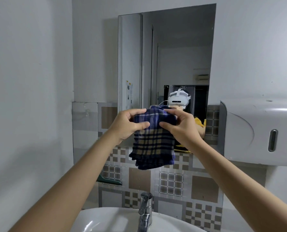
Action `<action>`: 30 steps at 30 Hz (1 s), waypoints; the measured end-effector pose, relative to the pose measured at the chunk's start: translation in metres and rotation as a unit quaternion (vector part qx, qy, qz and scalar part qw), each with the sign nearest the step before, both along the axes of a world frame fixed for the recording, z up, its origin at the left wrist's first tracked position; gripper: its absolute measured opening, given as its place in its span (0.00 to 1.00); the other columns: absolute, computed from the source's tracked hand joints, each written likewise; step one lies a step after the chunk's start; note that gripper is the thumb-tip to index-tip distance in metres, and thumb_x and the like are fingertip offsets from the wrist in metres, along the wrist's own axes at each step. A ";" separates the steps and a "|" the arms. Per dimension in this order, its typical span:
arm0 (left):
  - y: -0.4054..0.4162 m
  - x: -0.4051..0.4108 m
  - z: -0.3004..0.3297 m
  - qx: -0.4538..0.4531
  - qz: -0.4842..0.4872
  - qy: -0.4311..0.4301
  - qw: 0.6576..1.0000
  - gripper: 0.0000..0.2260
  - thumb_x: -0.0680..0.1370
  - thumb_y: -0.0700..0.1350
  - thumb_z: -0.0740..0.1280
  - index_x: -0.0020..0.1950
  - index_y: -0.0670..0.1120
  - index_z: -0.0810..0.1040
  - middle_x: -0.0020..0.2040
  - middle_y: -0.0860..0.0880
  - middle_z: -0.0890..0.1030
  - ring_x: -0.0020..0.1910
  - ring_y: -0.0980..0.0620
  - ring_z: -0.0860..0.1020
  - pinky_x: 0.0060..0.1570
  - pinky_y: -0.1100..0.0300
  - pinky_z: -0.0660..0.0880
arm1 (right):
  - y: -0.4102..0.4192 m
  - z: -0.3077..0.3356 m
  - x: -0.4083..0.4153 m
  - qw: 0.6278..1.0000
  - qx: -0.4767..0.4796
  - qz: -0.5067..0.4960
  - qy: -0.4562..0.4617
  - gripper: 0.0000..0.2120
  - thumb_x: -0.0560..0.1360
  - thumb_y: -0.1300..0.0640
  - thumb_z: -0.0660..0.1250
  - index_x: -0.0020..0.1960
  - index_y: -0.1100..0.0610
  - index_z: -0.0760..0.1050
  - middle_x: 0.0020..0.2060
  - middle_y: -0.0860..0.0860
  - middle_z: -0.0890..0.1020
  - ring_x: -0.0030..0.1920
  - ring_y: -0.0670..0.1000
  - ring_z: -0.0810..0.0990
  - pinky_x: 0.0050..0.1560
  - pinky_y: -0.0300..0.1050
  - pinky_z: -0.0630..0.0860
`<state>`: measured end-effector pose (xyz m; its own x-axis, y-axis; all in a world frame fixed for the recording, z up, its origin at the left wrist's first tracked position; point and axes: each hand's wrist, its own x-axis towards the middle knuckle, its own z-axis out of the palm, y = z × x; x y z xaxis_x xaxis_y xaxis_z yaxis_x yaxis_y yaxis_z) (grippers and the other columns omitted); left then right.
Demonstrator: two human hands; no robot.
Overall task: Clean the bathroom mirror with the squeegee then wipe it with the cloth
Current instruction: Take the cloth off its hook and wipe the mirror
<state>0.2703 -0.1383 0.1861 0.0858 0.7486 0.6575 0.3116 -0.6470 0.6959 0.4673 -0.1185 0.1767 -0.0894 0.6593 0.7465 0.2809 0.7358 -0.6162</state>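
Note:
A blue and tan plaid cloth (153,144) hangs folded in front of the lower part of the bathroom mirror (173,52). My left hand (127,125) pinches its upper left edge between thumb and fingers. My right hand (181,126) pinches its upper right edge. Both arms reach forward above the sink. The cloth's lower half dangles freely below the mirror's bottom edge. No squeegee is in view.
A white sink (109,220) with a chrome tap (145,213) lies below. A grey wall dispenser (261,133) juts out at the right. Patterned tiles (171,183) cover the wall under the mirror. A green object (108,180) sits at the left, behind my left forearm.

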 end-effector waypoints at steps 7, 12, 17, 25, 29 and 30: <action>0.004 -0.016 0.021 0.028 0.087 0.244 0.965 0.08 0.70 0.47 0.73 0.48 0.48 0.83 0.40 0.49 0.84 0.39 0.54 0.81 0.41 0.61 0.76 | -0.001 -0.002 -0.001 0.998 0.036 -0.045 -0.004 0.06 0.70 0.55 0.74 0.42 0.53 0.76 0.49 0.52 0.81 0.52 0.51 0.79 0.48 0.41 0.78; 0.019 -0.018 0.036 0.015 0.012 0.173 0.985 0.04 0.75 0.45 0.68 0.45 0.47 0.81 0.40 0.47 0.83 0.41 0.50 0.81 0.43 0.60 0.77 | -0.002 0.003 -0.010 0.996 0.022 0.052 0.064 0.12 0.71 0.47 0.69 0.48 0.53 0.73 0.47 0.54 0.80 0.47 0.53 0.80 0.49 0.53 0.79; 0.039 -0.019 0.043 0.026 -0.027 0.013 0.999 0.03 0.76 0.43 0.67 0.44 0.47 0.81 0.39 0.51 0.81 0.40 0.56 0.79 0.36 0.70 0.73 | -0.004 0.012 -0.028 0.990 0.030 0.126 0.061 0.19 0.74 0.58 0.69 0.63 0.54 0.68 0.48 0.40 0.81 0.51 0.44 0.80 0.52 0.40 0.78; 0.080 -0.036 0.058 0.135 0.010 -0.008 0.991 0.08 0.73 0.43 0.71 0.51 0.49 0.77 0.46 0.51 0.83 0.44 0.56 0.81 0.42 0.63 0.78 | 0.022 0.041 -0.063 0.992 0.074 -0.002 0.106 0.30 0.76 0.67 0.66 0.71 0.45 0.64 0.59 0.43 0.77 0.53 0.42 0.80 0.57 0.41 0.78; 0.102 -0.040 0.076 0.146 0.012 -0.017 0.989 0.07 0.74 0.42 0.69 0.46 0.45 0.72 0.39 0.52 0.79 0.33 0.63 0.78 0.31 0.72 0.72 | 0.040 0.065 -0.074 0.990 0.117 -0.020 0.076 0.30 0.76 0.68 0.65 0.66 0.37 0.68 0.63 0.46 0.78 0.59 0.45 0.78 0.60 0.52 0.78; 0.108 -0.041 0.081 0.149 0.020 -0.016 0.989 0.08 0.74 0.43 0.70 0.45 0.45 0.71 0.36 0.53 0.78 0.31 0.65 0.77 0.30 0.73 0.71 | 0.044 0.070 -0.075 0.990 0.124 -0.021 0.065 0.32 0.76 0.68 0.65 0.66 0.34 0.66 0.65 0.47 0.76 0.64 0.48 0.76 0.63 0.54 0.76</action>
